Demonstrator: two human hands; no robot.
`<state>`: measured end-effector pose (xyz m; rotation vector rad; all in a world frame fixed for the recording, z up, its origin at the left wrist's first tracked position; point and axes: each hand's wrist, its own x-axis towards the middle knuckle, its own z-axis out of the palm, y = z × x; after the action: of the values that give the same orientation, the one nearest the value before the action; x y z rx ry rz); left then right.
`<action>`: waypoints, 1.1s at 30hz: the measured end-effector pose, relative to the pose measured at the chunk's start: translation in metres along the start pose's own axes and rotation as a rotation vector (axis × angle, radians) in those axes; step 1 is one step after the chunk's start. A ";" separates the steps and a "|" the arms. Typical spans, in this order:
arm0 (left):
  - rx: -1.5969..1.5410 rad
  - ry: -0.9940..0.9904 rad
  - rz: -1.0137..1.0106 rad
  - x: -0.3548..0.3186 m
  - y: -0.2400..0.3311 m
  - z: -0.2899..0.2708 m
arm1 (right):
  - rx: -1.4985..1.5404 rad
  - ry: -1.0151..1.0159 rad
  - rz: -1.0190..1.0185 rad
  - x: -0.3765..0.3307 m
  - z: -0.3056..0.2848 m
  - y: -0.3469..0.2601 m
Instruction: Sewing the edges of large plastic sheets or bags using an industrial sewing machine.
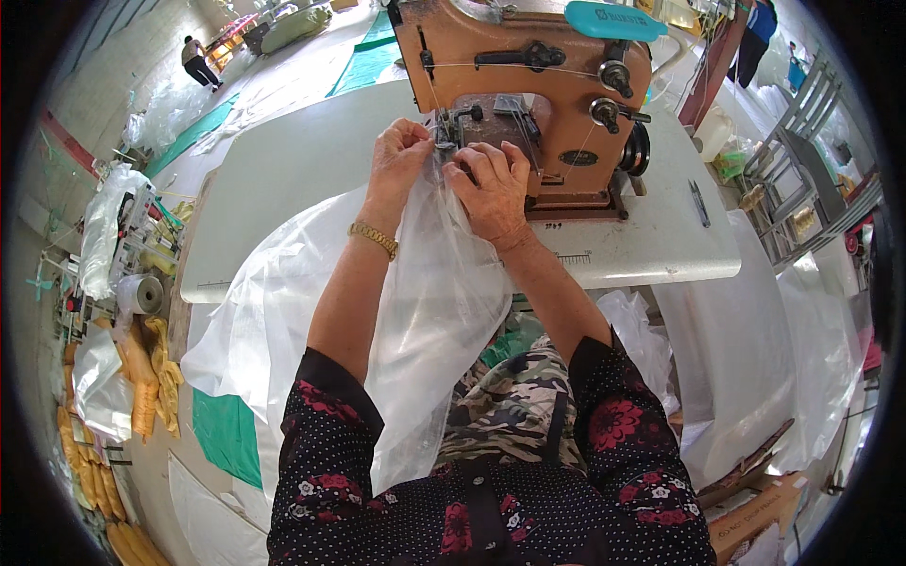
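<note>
Step in hand, as judged: feeding the edge of the clear plastic sheet (425, 302) under the needle area of the orange sewing machine (528, 94). Left hand (398, 156) has fingers pinched narrow on the gathered edge at the presser foot. Right hand (493, 189) lies curled over the sheet just beside it, fingertips pressing the film down. The sheet drapes from the white table (283, 170) into the lap; its long axis runs from lap toward machine, leading edge pointing away. Next move likely needs both hands keeping the edge flat and aligned.
</note>
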<state>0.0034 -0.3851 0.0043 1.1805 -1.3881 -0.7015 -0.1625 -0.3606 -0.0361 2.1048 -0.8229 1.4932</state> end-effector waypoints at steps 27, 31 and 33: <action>0.302 0.044 0.092 0.020 0.008 -0.001 | -0.144 0.035 -0.009 -0.002 0.016 0.007; 0.679 0.012 0.340 -0.021 0.030 -0.008 | -0.124 0.076 -0.034 -0.003 0.016 0.009; 0.737 -0.086 0.509 -0.075 0.042 -0.018 | -0.126 0.071 -0.044 -0.004 0.016 0.010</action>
<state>0.0000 -0.2982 0.0190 1.2625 -2.0042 0.1510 -0.1586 -0.3773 -0.0448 1.9545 -0.8176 1.4458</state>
